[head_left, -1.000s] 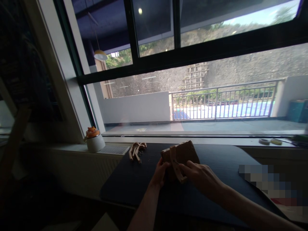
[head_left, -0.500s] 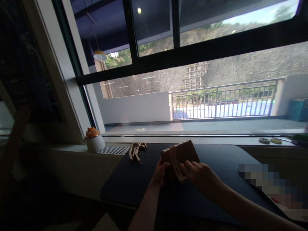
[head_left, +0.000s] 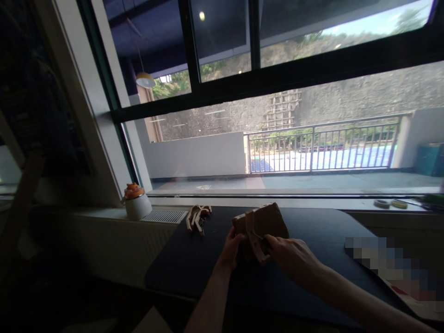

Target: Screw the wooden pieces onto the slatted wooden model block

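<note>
In the head view my left hand (head_left: 231, 247) is closed around the left side of a brown wooden block (head_left: 272, 219), held tilted above the dark table. Across the block's near face lies a curved wooden piece (head_left: 255, 240) with holes in it. My right hand (head_left: 287, 252) is closed on what looks like a small screwdriver (head_left: 259, 237); its thin shaft points left at the curved piece, and the fingers cover most of its handle. More curved wooden pieces (head_left: 194, 218) lie on the table to the left, with several screws (head_left: 204, 223) beside them.
The dark table (head_left: 183, 263) with rounded corners stands against the windowsill. On the sill are a white pot with an orange top (head_left: 137, 203) at left and two tape rolls (head_left: 398, 203) at right. A blurred-out patch (head_left: 391, 263) covers the table's right edge.
My right hand has turned and its fingers have shifted on the screwdriver, so the thin shaft now shows. My left hand and the block have hardly moved.
</note>
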A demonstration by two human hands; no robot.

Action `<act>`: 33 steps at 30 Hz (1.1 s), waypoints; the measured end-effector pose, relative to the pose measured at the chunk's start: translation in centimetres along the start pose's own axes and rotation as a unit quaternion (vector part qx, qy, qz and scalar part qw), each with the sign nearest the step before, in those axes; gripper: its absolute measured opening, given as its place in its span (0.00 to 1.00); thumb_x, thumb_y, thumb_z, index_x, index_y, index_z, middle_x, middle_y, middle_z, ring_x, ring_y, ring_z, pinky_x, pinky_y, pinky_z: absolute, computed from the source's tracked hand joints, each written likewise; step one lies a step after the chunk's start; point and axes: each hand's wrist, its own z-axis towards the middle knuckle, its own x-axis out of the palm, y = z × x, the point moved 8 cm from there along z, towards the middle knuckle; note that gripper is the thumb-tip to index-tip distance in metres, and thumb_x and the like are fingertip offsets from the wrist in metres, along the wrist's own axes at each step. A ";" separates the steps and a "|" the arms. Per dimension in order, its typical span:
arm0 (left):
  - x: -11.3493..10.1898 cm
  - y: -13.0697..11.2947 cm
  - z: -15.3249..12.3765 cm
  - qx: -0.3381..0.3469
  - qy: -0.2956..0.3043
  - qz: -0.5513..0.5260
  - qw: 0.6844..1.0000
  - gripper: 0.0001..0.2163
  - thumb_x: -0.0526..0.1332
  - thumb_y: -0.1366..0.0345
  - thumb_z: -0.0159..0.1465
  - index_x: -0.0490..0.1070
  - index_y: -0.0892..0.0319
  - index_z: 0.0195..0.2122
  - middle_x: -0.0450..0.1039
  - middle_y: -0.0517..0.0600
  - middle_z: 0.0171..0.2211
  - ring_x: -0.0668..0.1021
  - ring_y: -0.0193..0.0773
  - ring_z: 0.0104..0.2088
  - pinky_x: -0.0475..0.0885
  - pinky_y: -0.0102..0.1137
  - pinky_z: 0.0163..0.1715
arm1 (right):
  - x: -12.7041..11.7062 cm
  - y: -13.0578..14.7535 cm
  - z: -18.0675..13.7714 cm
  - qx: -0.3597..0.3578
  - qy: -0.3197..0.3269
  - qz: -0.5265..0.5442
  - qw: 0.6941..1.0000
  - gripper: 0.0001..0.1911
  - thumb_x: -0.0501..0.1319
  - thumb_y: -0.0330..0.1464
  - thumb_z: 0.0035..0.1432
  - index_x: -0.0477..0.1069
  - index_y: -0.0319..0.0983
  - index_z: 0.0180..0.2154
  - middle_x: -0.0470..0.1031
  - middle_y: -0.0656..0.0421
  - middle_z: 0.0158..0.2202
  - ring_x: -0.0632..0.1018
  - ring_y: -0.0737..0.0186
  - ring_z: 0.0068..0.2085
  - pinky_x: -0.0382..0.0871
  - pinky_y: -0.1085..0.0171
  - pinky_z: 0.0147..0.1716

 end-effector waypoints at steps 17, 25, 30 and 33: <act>-0.1 0.1 0.2 0.001 0.006 -0.004 1.000 0.31 0.68 0.70 0.46 0.66 0.57 0.54 0.77 0.50 0.34 0.78 0.43 0.33 0.71 0.33 0.37 | -0.2 2.8 0.4 -0.034 -0.020 -0.158 0.987 0.18 0.50 0.17 0.56 0.67 0.34 0.46 0.74 0.49 0.34 0.76 0.53 0.32 0.63 0.61 0.24; -0.1 0.2 0.2 0.005 0.009 -0.001 1.000 0.30 0.66 0.72 0.48 0.65 0.56 0.54 0.77 0.49 0.33 0.78 0.41 0.32 0.71 0.31 0.34 | 0.4 0.9 0.8 -0.004 0.015 -0.058 0.998 0.14 0.53 0.18 0.52 0.67 0.35 0.41 0.76 0.53 0.33 0.78 0.57 0.30 0.62 0.65 0.24; -0.5 0.5 0.3 0.001 0.004 -0.003 1.000 0.29 0.66 0.72 0.48 0.66 0.57 0.54 0.77 0.49 0.32 0.78 0.41 0.32 0.71 0.32 0.34 | 0.6 0.0 0.9 0.037 0.034 0.034 0.998 0.08 0.51 0.26 0.59 0.69 0.37 0.36 0.78 0.54 0.32 0.79 0.60 0.31 0.58 0.67 0.23; -0.5 0.5 0.3 -0.002 0.004 -0.002 1.000 0.29 0.66 0.72 0.47 0.66 0.58 0.53 0.77 0.50 0.32 0.78 0.42 0.32 0.71 0.32 0.35 | 0.7 -0.8 1.2 0.062 0.041 0.079 0.994 0.14 0.47 0.32 0.64 0.70 0.38 0.33 0.78 0.55 0.31 0.78 0.63 0.29 0.57 0.67 0.22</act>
